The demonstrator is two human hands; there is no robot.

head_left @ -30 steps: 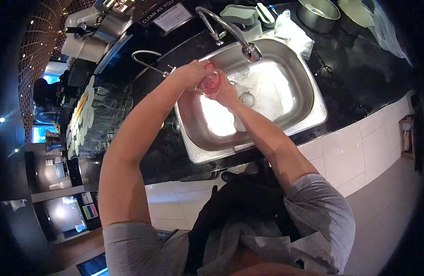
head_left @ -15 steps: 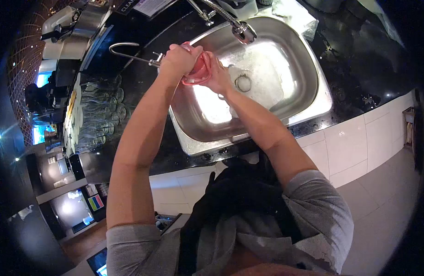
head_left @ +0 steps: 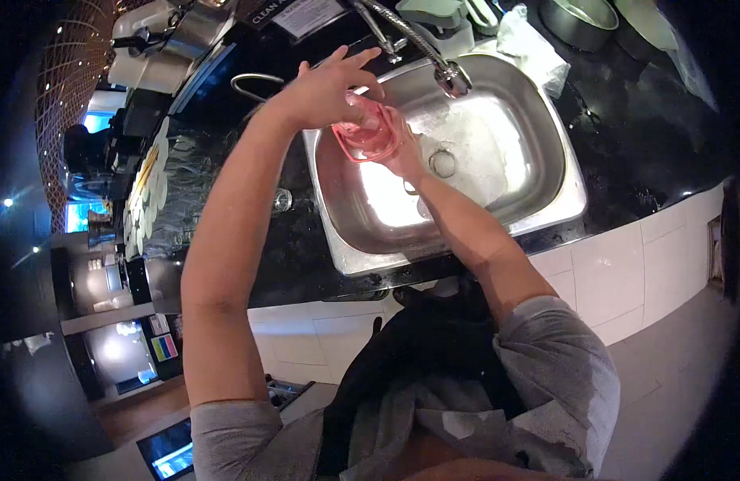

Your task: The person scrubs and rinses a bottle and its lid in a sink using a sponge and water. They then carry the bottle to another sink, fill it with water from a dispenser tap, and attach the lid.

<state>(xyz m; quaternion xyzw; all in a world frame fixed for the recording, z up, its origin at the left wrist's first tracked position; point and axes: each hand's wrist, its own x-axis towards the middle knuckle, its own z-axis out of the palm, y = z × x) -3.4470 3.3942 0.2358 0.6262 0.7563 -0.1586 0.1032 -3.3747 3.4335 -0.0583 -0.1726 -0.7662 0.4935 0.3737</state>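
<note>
Over the left side of the steel sink (head_left: 370, 232), my right hand (head_left: 405, 152) grips a translucent pink-red container (head_left: 368, 138) by its right side. A red rim shows along its lower edge; its exact kind is unclear. Just above and left of it is my left hand (head_left: 330, 90), fingers spread, with part of the hand at the container's upper edge. Whether that hand touches the container is hard to tell. The metal faucet head (head_left: 452, 80) hangs over the sink's far edge, and the drain (head_left: 442, 163) shows below it.
Several clear glasses (head_left: 185, 192) stand on the black counter left of my left arm, with one glass (head_left: 282, 200) nearer the sink. A thin curved tap (head_left: 257, 78) rises behind my left hand. A white plastic bag (head_left: 532, 50) and a dark pot (head_left: 580, 22) sit at the back right.
My left hand has lifted off the container's side, and its fingers have spread upward. My right hand still holds the container. The whole view has shifted slightly.
</note>
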